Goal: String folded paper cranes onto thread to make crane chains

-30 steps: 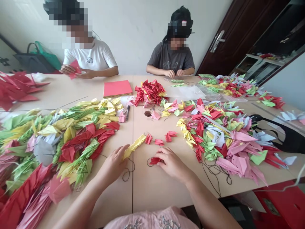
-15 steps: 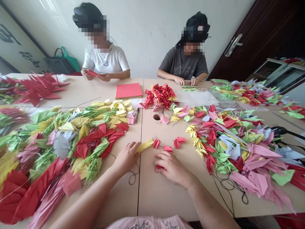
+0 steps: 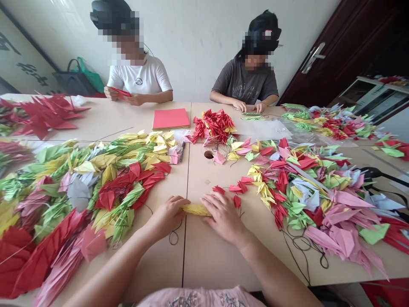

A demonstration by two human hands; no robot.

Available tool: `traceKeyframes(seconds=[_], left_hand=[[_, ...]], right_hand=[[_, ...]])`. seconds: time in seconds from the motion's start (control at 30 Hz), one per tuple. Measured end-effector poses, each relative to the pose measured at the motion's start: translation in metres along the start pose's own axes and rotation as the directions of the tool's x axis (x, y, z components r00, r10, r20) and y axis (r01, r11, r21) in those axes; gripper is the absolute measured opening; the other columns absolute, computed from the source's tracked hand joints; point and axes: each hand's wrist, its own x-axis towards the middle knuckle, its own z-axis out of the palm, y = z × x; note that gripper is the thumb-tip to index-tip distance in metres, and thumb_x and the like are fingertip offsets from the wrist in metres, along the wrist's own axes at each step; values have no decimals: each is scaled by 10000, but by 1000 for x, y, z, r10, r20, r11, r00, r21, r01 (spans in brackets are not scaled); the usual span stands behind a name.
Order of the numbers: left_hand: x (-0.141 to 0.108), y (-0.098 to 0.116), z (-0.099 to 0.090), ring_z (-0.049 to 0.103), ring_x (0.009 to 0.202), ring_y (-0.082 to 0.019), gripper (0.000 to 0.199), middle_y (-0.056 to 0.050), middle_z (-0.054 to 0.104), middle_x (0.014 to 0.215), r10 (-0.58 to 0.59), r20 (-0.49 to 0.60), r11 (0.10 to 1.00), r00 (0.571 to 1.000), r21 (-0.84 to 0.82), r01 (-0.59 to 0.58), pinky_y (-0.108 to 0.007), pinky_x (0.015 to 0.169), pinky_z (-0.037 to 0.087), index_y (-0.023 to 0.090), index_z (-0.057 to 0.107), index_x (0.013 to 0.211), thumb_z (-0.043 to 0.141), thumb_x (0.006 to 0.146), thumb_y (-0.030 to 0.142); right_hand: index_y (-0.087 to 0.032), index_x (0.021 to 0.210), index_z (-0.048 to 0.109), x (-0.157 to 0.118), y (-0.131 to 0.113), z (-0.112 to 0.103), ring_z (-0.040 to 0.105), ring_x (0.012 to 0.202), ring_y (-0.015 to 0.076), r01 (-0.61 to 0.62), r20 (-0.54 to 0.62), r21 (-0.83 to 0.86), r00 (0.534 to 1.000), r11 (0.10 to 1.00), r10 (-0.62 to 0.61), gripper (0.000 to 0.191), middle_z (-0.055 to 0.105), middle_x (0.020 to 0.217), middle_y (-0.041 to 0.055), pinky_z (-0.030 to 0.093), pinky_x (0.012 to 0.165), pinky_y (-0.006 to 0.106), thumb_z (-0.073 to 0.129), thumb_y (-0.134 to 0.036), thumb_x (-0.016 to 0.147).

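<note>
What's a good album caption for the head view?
Left hand and right hand hold a yellow folded-paper bundle between them.

L hand, R hand: 1 ea | held bndl x1 | co-wkrs x2 | pen x1 | ppr stk x1 | tbl hole x1

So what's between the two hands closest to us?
In the head view, a bundle of folded yellow paper lies between the left hand and the right hand, one end at each.

Yel. bundle: folded paper, matt, ridged surf. Red stack: paper, smooth, matt. Tabletop: smooth, slt. sheen. Film sheet: thin plastic, semi-transp. Dr. handle: metal, shiny.
</note>
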Motion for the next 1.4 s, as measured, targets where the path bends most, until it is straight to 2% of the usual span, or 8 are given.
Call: traceKeyframes(seconds=[0.17,0.27,0.37,0.6,0.77,0.93,1.17,1.4], left_hand=[[-5,1,2,625,1045,-212,401,-59,676,1130,29,29,999,999,-44,-28,-310,905,511,223,597,1200,626,806,156],[-11,-5,-2,595,1076,-277,500,-103,646,1151,-24,7,999,1000,-24,24,-405,926,498,191,576,1240,694,754,208],[-17,-8,-4,585,1053,-306,455,-115,637,1122,-70,-14,998,997,-10,69,-457,923,483,178,615,1182,707,741,245],[-20,-2,-4,616,933,-243,146,-61,670,972,-91,-62,994,994,-59,88,-357,837,496,200,645,951,620,809,222],[-19,0,-8,644,869,-200,177,-36,694,967,-116,-101,987,988,-121,104,-297,760,502,206,606,1019,564,847,201],[-20,3,-12,657,801,-173,220,-20,703,971,-95,-105,983,990,-165,77,-269,710,509,228,618,1070,560,859,239],[-23,12,-15,670,833,-170,280,-43,690,1030,-7,-49,985,999,-172,-2,-270,747,526,236,655,1125,553,864,225],[-20,16,-18,669,863,-203,321,-66,677,1018,2,-14,995,1000,-98,-4,-311,775,521,225,675,1137,569,841,159]], right_hand=[[-185,1099,655,-2,2,6,599,1032,286,-8,-14,12,1000,1000,8,314,725,1025,69,421,896,485,711,-137,794],[-182,1083,655,-3,7,6,597,1009,290,-42,-75,24,996,999,44,309,718,992,73,403,913,495,698,-107,786],[-182,1095,645,-5,12,5,593,1005,286,-57,-145,51,987,997,64,319,705,993,72,376,973,511,688,-107,788],[-178,1139,602,-5,15,-2,613,1020,273,-25,-239,112,970,993,51,311,678,1020,84,391,1017,520,606,-123,833],[-192,1140,566,-6,17,-5,615,1055,279,-16,-254,135,966,991,50,328,673,1068,97,387,1017,558,534,-83,833],[-184,1144,555,-7,10,-12,620,1022,278,11,-216,133,976,991,18,376,675,1040,89,362,1034,586,523,-65,789],[-141,1303,510,-9,-5,-12,592,1082,262,51,-39,198,998,979,-44,574,641,1178,129,511,928,436,473,-47,738],[-117,1363,497,-8,-7,-5,593,1055,268,66,15,215,997,974,-71,581,647,1200,141,527,929,463,450,-52,787]])
